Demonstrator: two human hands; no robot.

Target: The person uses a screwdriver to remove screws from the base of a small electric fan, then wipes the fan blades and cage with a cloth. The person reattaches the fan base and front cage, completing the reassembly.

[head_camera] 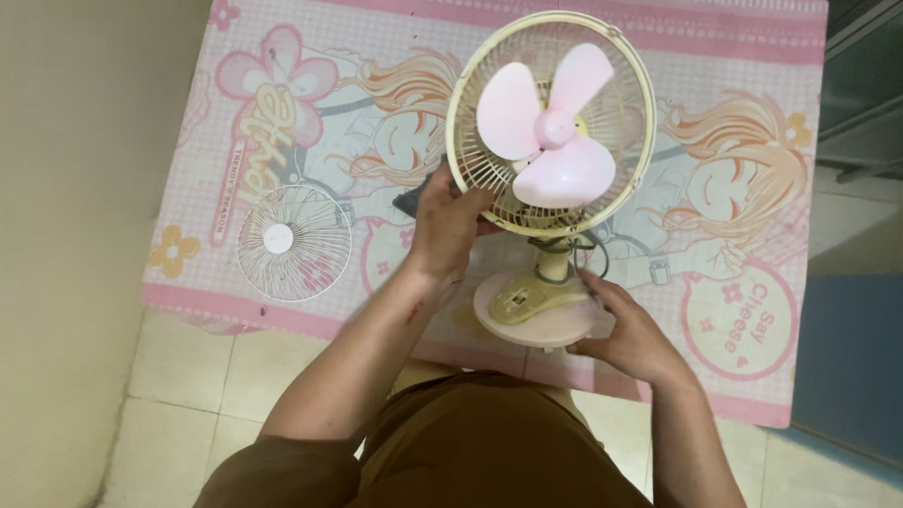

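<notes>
On the pink cartoon mat (739, 54), the left hand (448, 224) grips the fan's cage (467, 94).

Soft even indoor light, faint shadows, mild softness, no glare

I see a cream fan cage (551, 122) around pink blades (548, 127), a white wire grille (294, 241), and a pink cartoon-print mat (756, 124).
</notes>
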